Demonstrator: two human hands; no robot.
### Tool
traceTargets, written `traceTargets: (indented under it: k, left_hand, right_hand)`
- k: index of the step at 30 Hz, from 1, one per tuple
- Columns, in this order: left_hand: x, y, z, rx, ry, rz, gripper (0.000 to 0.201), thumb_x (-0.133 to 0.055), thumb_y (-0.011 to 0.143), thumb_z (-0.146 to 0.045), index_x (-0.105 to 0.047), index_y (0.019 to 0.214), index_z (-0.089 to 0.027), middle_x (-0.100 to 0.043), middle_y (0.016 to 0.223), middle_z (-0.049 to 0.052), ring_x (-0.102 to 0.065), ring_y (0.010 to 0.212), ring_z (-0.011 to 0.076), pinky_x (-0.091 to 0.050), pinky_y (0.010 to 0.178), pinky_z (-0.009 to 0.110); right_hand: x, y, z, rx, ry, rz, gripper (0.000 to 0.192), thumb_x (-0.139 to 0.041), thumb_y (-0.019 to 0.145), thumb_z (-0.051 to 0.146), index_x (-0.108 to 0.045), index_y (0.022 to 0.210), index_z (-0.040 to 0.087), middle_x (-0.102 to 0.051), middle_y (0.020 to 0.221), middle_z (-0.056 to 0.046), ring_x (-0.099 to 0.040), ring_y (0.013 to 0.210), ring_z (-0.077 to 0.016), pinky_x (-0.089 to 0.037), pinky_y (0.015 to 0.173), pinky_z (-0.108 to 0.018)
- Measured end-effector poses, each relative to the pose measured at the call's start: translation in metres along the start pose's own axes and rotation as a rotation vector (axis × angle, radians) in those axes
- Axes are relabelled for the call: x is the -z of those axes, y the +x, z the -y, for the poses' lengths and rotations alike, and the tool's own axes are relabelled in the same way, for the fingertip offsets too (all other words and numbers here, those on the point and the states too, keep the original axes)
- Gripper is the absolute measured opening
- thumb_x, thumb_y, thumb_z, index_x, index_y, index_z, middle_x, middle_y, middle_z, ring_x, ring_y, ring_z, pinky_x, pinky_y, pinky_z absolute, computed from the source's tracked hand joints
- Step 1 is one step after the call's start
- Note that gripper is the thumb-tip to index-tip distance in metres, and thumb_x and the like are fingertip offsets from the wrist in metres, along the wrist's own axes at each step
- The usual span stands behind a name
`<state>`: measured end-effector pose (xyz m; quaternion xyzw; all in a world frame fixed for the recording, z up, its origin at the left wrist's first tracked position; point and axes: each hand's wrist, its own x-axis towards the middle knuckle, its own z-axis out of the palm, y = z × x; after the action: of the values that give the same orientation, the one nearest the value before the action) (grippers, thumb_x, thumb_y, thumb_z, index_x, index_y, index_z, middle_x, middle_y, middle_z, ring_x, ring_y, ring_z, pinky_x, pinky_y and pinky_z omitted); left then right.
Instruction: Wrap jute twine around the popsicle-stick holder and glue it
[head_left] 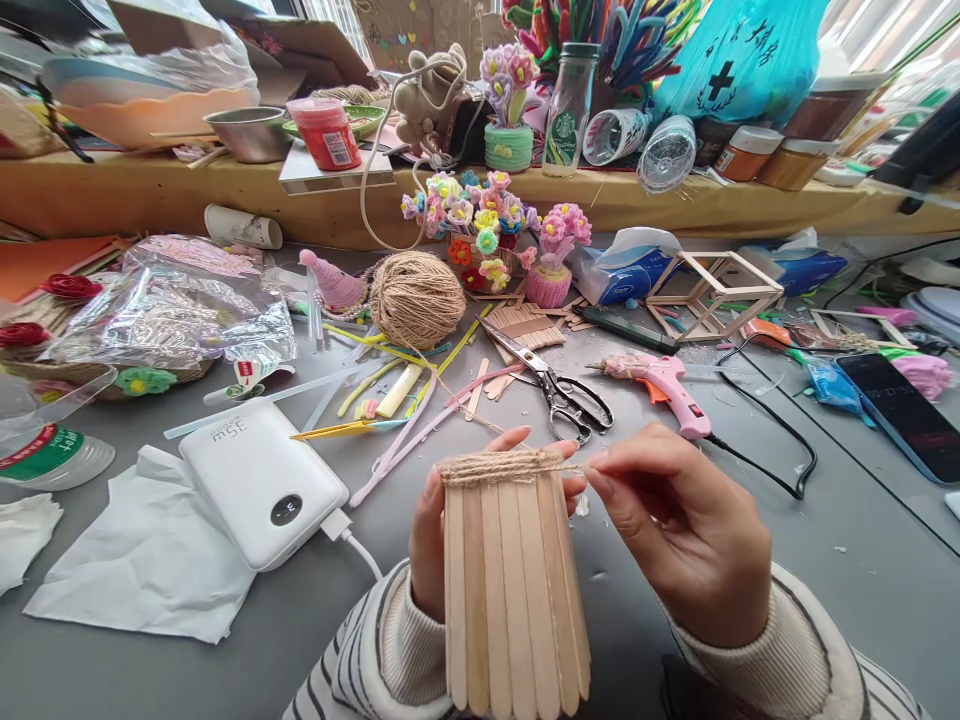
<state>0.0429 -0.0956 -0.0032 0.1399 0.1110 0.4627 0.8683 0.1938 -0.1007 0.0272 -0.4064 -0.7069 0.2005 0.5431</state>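
So, left hand [429, 545] wrapped around the back of a popsicle-stick holder [514, 590], fingers curled onto its top edge, keeping it upright just above the grey desk [840, 560] right in front of the striped sleeves. Right hand [679, 530] pinching the loose end of the twine band [499, 466] wound around the holder's top, fingertips pressed together at the right corner. Behind all that, on the desk: scissors [559, 385], pink glue gun [664, 385], ball of twine [417, 298], white power bank [262, 482] off to the left.
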Motion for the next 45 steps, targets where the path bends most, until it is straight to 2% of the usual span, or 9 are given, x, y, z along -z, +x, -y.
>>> traceTargets:
  k: [9, 15, 20, 24, 30, 45]
  left_hand:
    - [0.001, 0.0, 0.0, -0.006, 0.008, 0.012, 0.057, -0.054, 0.071, -0.055, -0.056, 0.114, -0.017, -0.058, 0.121, 0.013, -0.06, 0.101, 0.0239, -0.041, 0.092, 0.035]
    - [-0.001, -0.002, -0.002, -0.014, 0.091, -0.067, 0.062, -0.055, 0.069, -0.056, -0.052, 0.117, -0.017, -0.057, 0.123, 0.013, -0.057, 0.106, 0.0304, -0.035, 0.097, 0.044]
    - [0.001, -0.001, 0.0, -0.204, 0.225, -0.074, 0.07, -0.056, 0.068, -0.052, -0.041, 0.128, -0.02, -0.051, 0.128, 0.015, -0.052, 0.11, 0.0352, -0.037, 0.092, 0.049]
    - [0.002, -0.001, 0.005, -0.326, 0.345, -0.068, 0.066, -0.061, 0.065, -0.051, -0.045, 0.122, -0.021, -0.05, 0.129, 0.017, -0.054, 0.104, 0.0374, -0.043, 0.082, 0.049]
    - [0.0, -0.001, 0.009, -0.432, 0.395, -0.055, 0.061, -0.064, 0.064, -0.047, -0.048, 0.118, -0.024, -0.049, 0.128, 0.015, -0.057, 0.099, 0.0356, -0.049, 0.074, 0.045]
    - [0.0, -0.002, 0.008, -0.408, 0.387, -0.061, 0.061, -0.067, 0.063, -0.045, -0.048, 0.118, -0.023, -0.051, 0.128, 0.015, -0.056, 0.103, 0.0359, -0.048, 0.077, 0.045]
  right_hand:
    - [0.0, -0.004, -0.001, -0.022, -0.011, -0.003, 0.021, -0.053, 0.076, 0.0, -0.055, 0.087, 0.018, -0.057, 0.069, 0.002, -0.054, 0.061, -0.006, -0.045, 0.049, -0.016]
    - [0.0, -0.003, -0.004, -0.026, -0.003, 0.012, 0.019, -0.053, 0.078, 0.002, -0.055, 0.087, 0.019, -0.057, 0.07, 0.001, -0.053, 0.06, -0.008, -0.044, 0.047, -0.019]
    - [-0.001, -0.001, -0.009, -0.114, 0.001, 0.029, 0.01, -0.053, 0.081, 0.011, -0.054, 0.083, 0.021, -0.058, 0.07, -0.001, -0.055, 0.063, -0.0121, -0.045, 0.048, -0.023]
    - [-0.002, -0.001, -0.013, -0.189, 0.038, 0.014, 0.005, -0.053, 0.082, 0.017, -0.055, 0.081, 0.021, -0.058, 0.07, -0.001, -0.055, 0.061, -0.0122, -0.044, 0.048, -0.024]
    - [-0.002, 0.0, -0.016, -0.203, 0.052, 0.006, 0.005, -0.053, 0.082, 0.018, -0.057, 0.08, 0.02, -0.057, 0.069, 0.0, -0.052, 0.059, -0.01, -0.043, 0.049, -0.021]
    - [-0.002, 0.001, -0.015, -0.212, 0.07, 0.041, 0.007, -0.052, 0.083, 0.019, -0.056, 0.077, 0.019, -0.054, 0.067, 0.0, -0.051, 0.06, -0.0102, -0.042, 0.051, -0.022]
